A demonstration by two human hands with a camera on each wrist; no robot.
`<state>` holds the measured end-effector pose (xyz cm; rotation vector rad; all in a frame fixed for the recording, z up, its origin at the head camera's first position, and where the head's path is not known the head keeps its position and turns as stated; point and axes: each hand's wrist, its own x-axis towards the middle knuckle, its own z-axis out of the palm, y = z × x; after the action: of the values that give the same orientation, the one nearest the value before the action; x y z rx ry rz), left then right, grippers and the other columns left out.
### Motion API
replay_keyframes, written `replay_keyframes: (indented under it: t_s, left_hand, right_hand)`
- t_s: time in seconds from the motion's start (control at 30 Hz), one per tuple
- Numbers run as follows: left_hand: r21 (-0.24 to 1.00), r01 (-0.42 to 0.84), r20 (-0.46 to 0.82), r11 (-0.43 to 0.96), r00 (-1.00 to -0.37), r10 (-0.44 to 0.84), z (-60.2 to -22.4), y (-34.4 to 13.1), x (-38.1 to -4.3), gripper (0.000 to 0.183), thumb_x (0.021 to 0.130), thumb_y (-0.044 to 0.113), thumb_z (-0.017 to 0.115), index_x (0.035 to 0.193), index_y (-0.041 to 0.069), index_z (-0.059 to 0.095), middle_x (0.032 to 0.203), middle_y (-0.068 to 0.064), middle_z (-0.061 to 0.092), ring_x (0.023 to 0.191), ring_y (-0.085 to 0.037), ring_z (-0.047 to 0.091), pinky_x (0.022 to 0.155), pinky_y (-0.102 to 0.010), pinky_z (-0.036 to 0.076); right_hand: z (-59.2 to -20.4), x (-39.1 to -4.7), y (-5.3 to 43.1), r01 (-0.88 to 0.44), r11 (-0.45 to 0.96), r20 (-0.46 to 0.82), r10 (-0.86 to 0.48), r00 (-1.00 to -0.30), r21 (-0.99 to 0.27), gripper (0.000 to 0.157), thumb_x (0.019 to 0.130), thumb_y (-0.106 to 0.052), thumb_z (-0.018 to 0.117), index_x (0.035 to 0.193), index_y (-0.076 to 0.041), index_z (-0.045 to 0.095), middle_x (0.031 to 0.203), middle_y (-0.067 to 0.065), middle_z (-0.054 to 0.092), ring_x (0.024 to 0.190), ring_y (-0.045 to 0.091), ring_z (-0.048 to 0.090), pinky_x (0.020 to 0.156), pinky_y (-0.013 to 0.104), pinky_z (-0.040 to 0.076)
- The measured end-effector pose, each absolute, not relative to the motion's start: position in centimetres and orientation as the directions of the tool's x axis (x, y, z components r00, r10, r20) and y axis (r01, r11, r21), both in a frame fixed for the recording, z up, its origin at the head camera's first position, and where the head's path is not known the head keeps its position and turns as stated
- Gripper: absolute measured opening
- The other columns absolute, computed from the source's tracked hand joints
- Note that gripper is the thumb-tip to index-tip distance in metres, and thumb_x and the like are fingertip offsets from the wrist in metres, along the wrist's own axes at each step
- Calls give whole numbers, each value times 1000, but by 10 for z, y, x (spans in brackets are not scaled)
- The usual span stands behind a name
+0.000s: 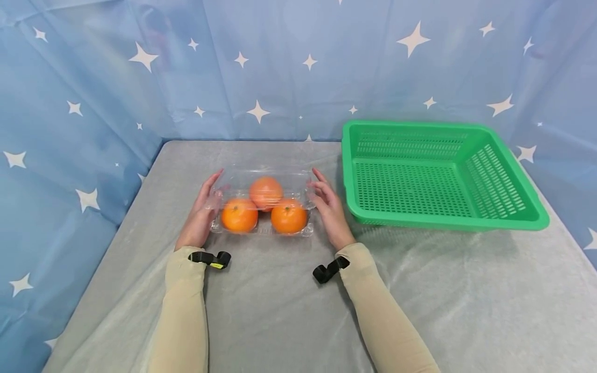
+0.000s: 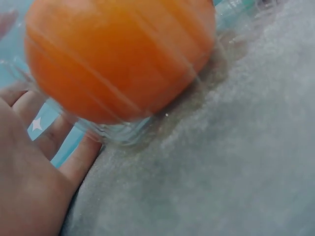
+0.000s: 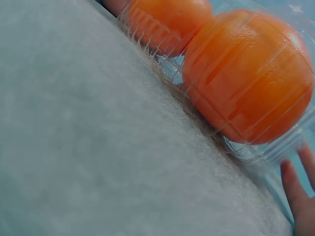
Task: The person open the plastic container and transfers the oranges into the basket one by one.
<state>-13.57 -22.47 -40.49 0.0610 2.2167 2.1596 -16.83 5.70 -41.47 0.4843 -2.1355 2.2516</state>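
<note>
A: ok so how far along is this, would you say?

B: Pretty far with the filling, I reckon. All three oranges sit in the clear plastic box (image 1: 263, 224): the left front orange (image 1: 240, 215), the right front orange (image 1: 289, 216) and the back orange (image 1: 266, 191) between and behind them. Box is on the gray cloth-covered table (image 1: 261, 311).

A: And the lid?

B: That looks like the unfinished bit. The lid (image 1: 242, 171) covers the back orange, but its front edge seems to sit above the base's front edge, so I'd guess it isn't pressed down yet. See-through plastic though, so can't swear to it.

A: What are the hands doing?

B: Left hand (image 1: 195, 224) is at the box's left end, fingers spread with gaps between them. Right hand (image 1: 332, 213) is at the other end, fingers apart there too. Looks more like steadying from both sides than pinching; how hard they press, can't tell.

A: Green basket (image 1: 443, 221) involved?

B: It's just right of the right hand and neither hand touches it. Can't tell its part from this.
</note>
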Motion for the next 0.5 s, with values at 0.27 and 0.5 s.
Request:
replay_keyframes:
  t_s: [0.27,0.5]
  left_hand:
    - [999,-31,-31,20,-1000,-3,-407,-223,-138,57,86,45,50,138,33,28,145,2,21,129,-23,27,101,-51,21]
    - [1000,5,4,-25,-1000,-31,-408,-221,-139,56,88,38,51,133,15,27,143,9,26,128,-22,30,101,-50,21]
  right_hand:
    - [-414,-168,58,-251,-39,253,-245,-936,-967,25,91,-13,48,112,-1,55,146,-2,21,128,16,31,104,43,21]
    - [-413,-167,59,-267,5,257,-260,-931,-964,24,91,-14,48,112,-4,56,146,-3,21,129,16,29,104,41,20]
